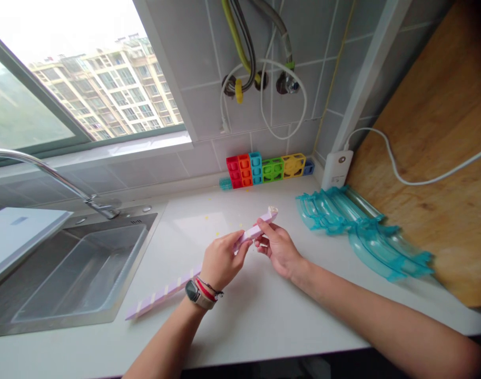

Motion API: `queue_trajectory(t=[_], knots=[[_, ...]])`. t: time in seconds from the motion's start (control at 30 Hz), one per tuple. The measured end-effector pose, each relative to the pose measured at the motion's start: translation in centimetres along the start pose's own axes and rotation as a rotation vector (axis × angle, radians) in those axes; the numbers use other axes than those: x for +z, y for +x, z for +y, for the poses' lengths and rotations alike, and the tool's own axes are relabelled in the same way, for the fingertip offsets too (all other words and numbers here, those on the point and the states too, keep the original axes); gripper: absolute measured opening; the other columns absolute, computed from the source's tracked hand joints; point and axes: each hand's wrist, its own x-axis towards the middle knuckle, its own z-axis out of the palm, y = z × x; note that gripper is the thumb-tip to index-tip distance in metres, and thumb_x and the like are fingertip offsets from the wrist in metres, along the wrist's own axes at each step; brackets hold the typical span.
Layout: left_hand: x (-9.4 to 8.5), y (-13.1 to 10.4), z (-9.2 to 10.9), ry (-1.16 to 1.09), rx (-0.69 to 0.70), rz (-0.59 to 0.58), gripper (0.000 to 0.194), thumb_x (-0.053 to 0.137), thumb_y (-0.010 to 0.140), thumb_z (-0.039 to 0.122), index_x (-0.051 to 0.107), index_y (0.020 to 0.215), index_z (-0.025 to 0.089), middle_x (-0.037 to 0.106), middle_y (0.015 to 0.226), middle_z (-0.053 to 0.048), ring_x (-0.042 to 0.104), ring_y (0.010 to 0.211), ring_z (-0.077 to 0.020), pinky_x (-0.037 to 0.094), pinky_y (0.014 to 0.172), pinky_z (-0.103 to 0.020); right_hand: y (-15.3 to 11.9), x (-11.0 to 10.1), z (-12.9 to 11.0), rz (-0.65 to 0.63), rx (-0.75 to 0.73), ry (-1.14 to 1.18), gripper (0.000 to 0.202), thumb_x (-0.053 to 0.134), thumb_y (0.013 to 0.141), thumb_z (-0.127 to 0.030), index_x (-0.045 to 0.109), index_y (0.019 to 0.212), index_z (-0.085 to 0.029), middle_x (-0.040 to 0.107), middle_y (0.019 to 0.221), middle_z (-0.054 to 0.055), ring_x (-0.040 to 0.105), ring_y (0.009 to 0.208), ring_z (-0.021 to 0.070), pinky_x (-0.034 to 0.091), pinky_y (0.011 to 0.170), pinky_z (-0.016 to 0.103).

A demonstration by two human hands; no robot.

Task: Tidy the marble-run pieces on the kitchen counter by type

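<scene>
A long, narrow lilac strip (pixel 157 298) with pale bands across it runs from the lower left up to the right above the white counter. My left hand (pixel 224 259) pinches it partway along, and a watch and bracelets sit on that wrist. Closer to its far end, my right hand (pixel 277 247) grips it between thumb and fingers. Something whitish and crumpled (pixel 272 210) shows at the strip's upper tip, too small to make out. Several tiny yellow bits (pixel 206 217) lie on the counter behind the strip.
Coloured plastic blocks (pixel 256 169) stand in a row along the tiled wall. Translucent teal curved track pieces (pixel 362 221) lie on the right, near a white corded box (pixel 337 168) and a wooden board (pixel 441 158). At left is a sink (pixel 119 302) with a faucet (pixel 62 173).
</scene>
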Motion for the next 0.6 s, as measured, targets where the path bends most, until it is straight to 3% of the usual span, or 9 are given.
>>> queue_trajectory(t=[0.3,0.6], knots=[[-0.4,0.0,0.2,-0.035,0.018,0.0,0.019,0.059,0.096,0.035,0.07,0.104,0.021,0.071,0.079,-0.002,0.061,0.067,-0.0152,0.041,0.064,-0.025,0.8,-0.6,-1.2,-0.205,0.16,0.034,0.042,0.085,0.073,-0.049,0.063,0.084,-0.015,0.05,0.055,-0.007,0.036,0.04,0.0021,0.018,0.036,0.015],[0.1,-0.2,0.1,-0.011,-0.013,0.054,0.018,0.061,0.095,0.036,0.07,0.103,0.022,0.072,0.081,-0.001,0.062,0.07,-0.0154,0.042,0.066,-0.026,0.3,-0.2,-0.8,-0.144,0.105,0.038,0.046,0.086,0.072,-0.052,0.06,0.081,-0.017,0.051,0.061,-0.006,0.042,0.045,0.0036,0.023,0.038,0.014]])
